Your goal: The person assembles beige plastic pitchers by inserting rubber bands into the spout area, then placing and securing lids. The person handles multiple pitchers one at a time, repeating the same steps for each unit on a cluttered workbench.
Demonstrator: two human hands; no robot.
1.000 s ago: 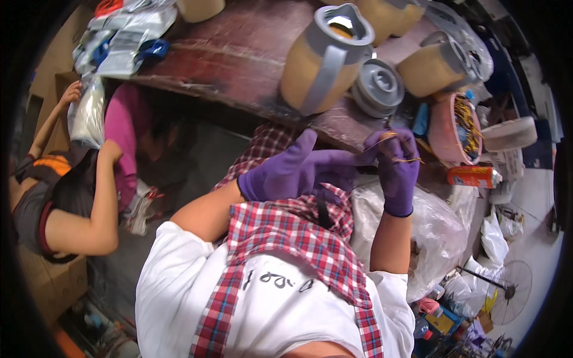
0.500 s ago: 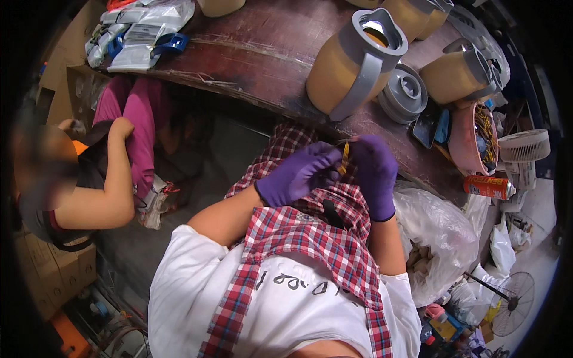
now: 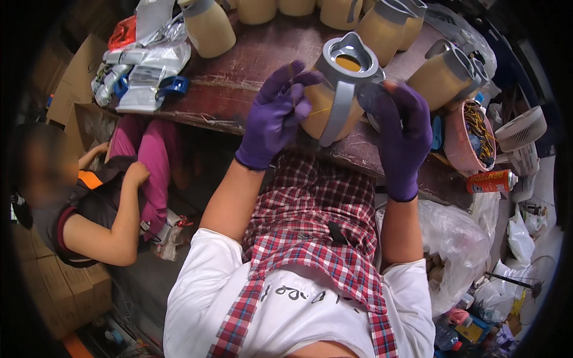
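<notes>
In front of me on the table stands a beige jug with a grey collar, spout and handle. My left hand, in a purple glove, is raised just left of the jug, its thumb and fingers pinched on a thin yellow strand. The strand shows against the jug's body. At the jug's right is my right hand, also gloved in purple, its fingers bent toward the collar. Those fingertips are blurred; whether they hold anything is unclear. A grey round lid lies mostly hidden behind that hand.
Several more beige jugs stand along the back and right. A pink bowl of yellow strands sits near a white fan and a red spray can. Plastic-wrapped packets lie at left. Another person sits at left.
Both my hands have risen from my lap to either side of the jug and moved farther apart. My view has shifted, showing more of the table's back.
</notes>
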